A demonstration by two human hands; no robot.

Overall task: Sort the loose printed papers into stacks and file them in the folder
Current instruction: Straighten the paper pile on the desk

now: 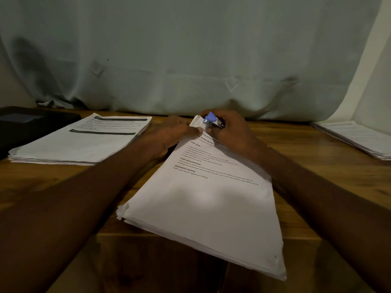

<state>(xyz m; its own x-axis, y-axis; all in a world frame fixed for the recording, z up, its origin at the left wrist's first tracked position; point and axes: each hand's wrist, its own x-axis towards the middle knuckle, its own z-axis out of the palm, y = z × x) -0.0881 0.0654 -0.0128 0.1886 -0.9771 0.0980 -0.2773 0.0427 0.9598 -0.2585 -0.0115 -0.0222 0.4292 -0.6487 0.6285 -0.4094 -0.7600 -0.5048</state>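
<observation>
A thick stack of printed papers (207,208) lies at an angle in the middle of the wooden table (63,182). My left hand (169,134) pinches the stack's far corner, which is bent upward. My right hand (228,132) grips a small blue and silver stapler (212,120), its jaws over that same corner. A second stack of printed papers (84,140) rests at the left. A third paper stack (359,138) lies at the right edge. A black folder (25,123) sits at the far left, partly under the left stack.
A pale cloth (190,56) hangs behind the table and covers the back wall. Bare wood shows between the stacks and along the table's front edge.
</observation>
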